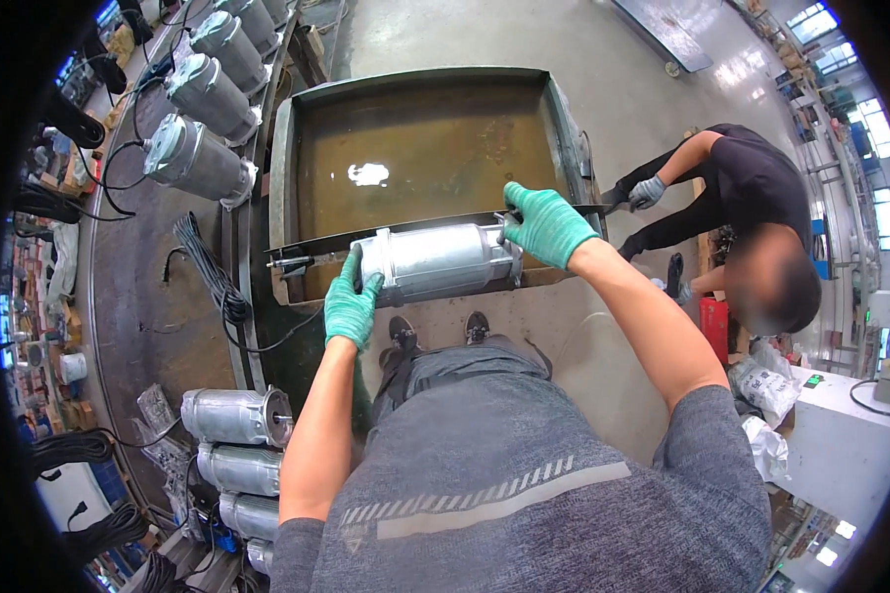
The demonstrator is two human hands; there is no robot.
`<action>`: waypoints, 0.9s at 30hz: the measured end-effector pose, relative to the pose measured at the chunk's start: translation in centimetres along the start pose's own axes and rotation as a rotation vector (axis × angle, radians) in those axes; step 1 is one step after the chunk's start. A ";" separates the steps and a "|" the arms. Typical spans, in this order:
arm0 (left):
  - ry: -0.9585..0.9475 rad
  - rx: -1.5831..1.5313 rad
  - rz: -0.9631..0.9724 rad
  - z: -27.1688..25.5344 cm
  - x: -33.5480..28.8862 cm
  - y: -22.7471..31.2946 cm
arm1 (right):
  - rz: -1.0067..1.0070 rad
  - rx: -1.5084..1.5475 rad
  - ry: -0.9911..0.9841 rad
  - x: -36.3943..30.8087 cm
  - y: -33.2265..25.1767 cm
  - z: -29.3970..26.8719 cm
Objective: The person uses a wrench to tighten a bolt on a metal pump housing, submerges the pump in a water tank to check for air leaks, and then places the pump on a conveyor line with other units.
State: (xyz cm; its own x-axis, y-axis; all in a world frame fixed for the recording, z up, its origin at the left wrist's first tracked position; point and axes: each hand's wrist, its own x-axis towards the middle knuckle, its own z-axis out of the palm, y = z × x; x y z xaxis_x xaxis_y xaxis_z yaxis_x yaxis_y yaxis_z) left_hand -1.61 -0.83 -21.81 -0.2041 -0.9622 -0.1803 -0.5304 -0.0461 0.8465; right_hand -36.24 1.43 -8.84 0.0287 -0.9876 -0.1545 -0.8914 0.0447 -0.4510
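A silver cylindrical motor (440,259) lies on its side across the near edge of a metal tank (420,79) holding murky brownish liquid. My left hand (350,304), in a green glove, grips the motor's left end, thumb and fingers spread around its casing. At the other end my right hand (546,225), also gloved in green, curls over the rim of the motor. A thin shaft sticks out to the left of the motor over the tank's corner. Part of the right fingers is hidden behind the motor's end.
Upright motors (200,158) with cables line the bench at left; more motors (235,417) lie stacked below them. A coiled black cable (211,269) rests on the bench. To the right a co-worker (752,188) bends over beside a red container (713,330) and a white cabinet (845,435).
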 end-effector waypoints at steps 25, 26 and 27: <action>0.072 0.171 -0.023 0.2 -0.1 -1.0 | 0.003 -0.245 -0.042 1.9 -0.5 2.2; 0.071 0.166 -0.018 0.3 -0.1 -1.3 | -0.006 -0.246 -0.023 1.8 -0.5 2.3; 0.068 0.163 -0.014 0.2 -0.1 -1.4 | -0.015 -0.246 -0.004 1.8 -0.5 2.3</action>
State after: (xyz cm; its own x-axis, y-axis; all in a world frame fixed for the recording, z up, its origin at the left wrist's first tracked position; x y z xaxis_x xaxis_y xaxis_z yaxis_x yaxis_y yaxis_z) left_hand -1.05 -0.64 -23.08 -0.1425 -0.9780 -0.1522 -0.6603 -0.0206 0.7507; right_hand -34.68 0.02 -10.91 0.0439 -0.9872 -0.1533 -0.9741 -0.0083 -0.2259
